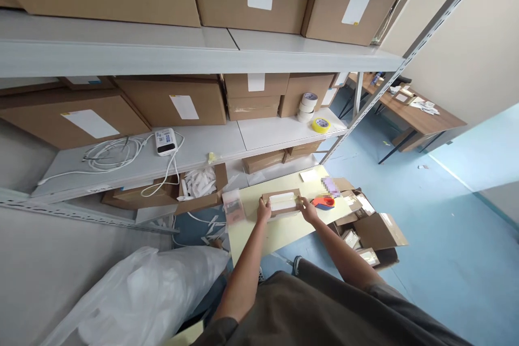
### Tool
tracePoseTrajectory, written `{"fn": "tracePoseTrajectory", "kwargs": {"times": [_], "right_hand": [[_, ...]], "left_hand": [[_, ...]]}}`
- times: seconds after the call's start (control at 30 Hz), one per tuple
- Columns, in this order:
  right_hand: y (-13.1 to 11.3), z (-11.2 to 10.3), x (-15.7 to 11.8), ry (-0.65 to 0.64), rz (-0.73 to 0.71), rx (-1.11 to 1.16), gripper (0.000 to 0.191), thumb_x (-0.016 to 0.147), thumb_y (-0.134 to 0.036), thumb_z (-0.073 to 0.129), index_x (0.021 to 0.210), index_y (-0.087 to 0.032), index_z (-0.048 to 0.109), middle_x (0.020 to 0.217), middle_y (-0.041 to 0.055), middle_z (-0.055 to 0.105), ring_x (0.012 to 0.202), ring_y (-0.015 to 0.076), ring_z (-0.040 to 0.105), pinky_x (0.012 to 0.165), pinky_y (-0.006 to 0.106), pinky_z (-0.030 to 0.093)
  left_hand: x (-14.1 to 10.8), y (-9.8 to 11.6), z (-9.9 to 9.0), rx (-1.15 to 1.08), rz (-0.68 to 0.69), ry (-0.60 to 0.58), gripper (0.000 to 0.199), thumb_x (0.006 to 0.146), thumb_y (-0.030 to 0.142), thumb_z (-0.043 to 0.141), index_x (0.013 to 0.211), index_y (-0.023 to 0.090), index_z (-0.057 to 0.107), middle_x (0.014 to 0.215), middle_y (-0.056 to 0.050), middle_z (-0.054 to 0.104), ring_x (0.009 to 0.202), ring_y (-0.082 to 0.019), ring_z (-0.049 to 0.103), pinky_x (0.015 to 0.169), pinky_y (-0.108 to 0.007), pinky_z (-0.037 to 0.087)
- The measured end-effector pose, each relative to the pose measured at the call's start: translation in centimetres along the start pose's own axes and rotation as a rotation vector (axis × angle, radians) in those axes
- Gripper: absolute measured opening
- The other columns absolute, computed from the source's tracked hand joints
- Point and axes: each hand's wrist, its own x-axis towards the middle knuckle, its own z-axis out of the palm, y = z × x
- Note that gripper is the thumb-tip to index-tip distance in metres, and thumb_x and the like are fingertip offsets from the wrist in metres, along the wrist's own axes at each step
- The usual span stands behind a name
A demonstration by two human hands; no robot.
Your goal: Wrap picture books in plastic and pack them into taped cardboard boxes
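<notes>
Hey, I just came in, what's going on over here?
A person is working at a yellow table, both hands on one small cardboard box. The left hand grips one end and the right hand the other. A red and blue tool lies on the table just past the right hand. An open carton with small boxes in it stands to the right of the table, and a shelf with cartons and tape rolls is in front.
</notes>
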Motion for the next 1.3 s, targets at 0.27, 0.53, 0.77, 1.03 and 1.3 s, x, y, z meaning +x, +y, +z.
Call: {"fn": "tracePoseTrajectory", "kwargs": {"times": [0.27,0.53,0.77,1.03,1.3], "right_hand": [[-0.9,0.0,-0.5,-0.073,-0.036,-0.122,0.048,0.096,-0.034,0.06,0.144,-0.028,0.059,0.103,0.0058,0.078,0.097,0.0265,0.073,0.081,0.03,0.05],[0.3,2.7,0.5,-0.092,0.036,-0.052,0.049,0.093,-0.028,0.056,0.142,-0.028,0.058,0.099,0.0026,0.077,0.092,0.0243,0.073,0.08,0.031,0.053],[-0.4,3.6,2.5,-0.105,0.04,-0.107,0.057,0.101,-0.031,0.049,0.157,-0.026,0.046,0.11,0.0087,0.078,0.101,0.0277,0.074,0.087,0.036,0.054],[-0.2,0.2,3.3,-0.164,-0.16,-0.187,0.061,0.099,-0.023,0.051,0.16,-0.026,0.045,0.149,0.012,0.062,0.127,0.0282,0.065,0.101,0.039,0.053],[5.5,-9.3,5.8,0.071,-0.288,-0.227,0.074,0.097,-0.019,0.052,0.167,-0.024,0.029,0.159,0.0128,0.051,0.141,0.029,0.048,0.117,0.044,0.041]], "left_hand": [[0.0,-1.9,-1.1,0.0,-0.114,-0.042,0.047,0.099,0.04,0.06,0.14,0.016,0.059,0.135,-0.019,0.071,0.124,-0.032,0.069,0.098,-0.035,0.053],[1.5,-3.2,0.7,-0.069,-0.052,0.05,0.064,0.098,0.043,0.059,0.155,0.017,0.046,0.145,-0.019,0.066,0.134,-0.031,0.063,0.107,-0.036,0.049],[3.4,-2.9,1.9,-0.158,-0.051,0.084,0.08,0.091,0.05,0.068,0.156,0.012,0.042,0.152,-0.024,0.057,0.136,-0.032,0.061,0.107,-0.035,0.05],[3.5,-2.0,2.8,-0.006,-0.065,0.182,0.075,0.096,0.047,0.061,0.157,0.011,0.037,0.151,-0.025,0.058,0.137,-0.033,0.059,0.107,-0.037,0.049],[2.8,-1.6,3.2,0.034,-0.071,0.199,0.059,0.098,0.04,0.059,0.151,0.018,0.045,0.144,-0.016,0.066,0.131,-0.029,0.065,0.108,-0.038,0.051]]}}
